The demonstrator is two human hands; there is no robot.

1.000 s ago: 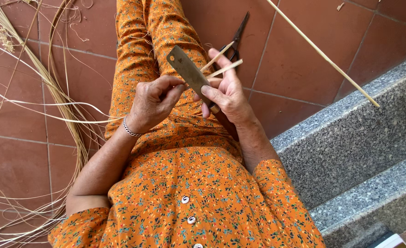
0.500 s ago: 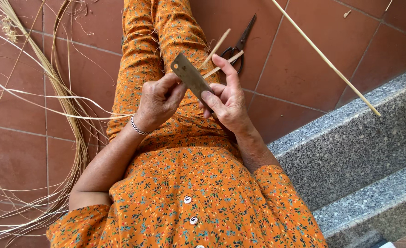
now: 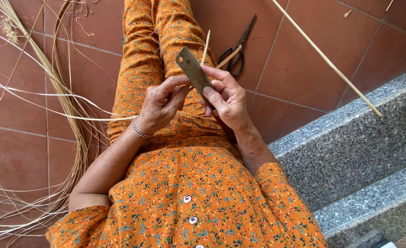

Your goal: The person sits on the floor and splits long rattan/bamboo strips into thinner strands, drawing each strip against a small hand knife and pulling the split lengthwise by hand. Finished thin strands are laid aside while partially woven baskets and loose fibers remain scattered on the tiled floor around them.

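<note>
My right hand (image 3: pixel 228 98) is closed around the lower end of a flat grey metal blade (image 3: pixel 193 69) that points up and to the left over my lap. Touching the blade from the left, my left hand (image 3: pixel 159 105), with a silver bracelet on the wrist, pinches a thin pale cane strip between thumb and forefinger. Two split ends of the strip (image 3: pixel 206 43) stick out past the blade, one nearly upright, the other slanting right. The rest of the strip is hidden by my fingers.
Black scissors (image 3: pixel 237 48) lie on the red floor tiles beyond my hands. A long pale cane stick (image 3: pixel 327 59) leans across the tiles onto the grey granite step (image 3: pixel 350 138) at right. A bundle of loose cane strips (image 3: pixel 60 92) curls over the floor at left.
The two split ends have spread apart, one swinging from slanted to nearly upright. Both hands stay at the blade, and the view has shifted slightly.
</note>
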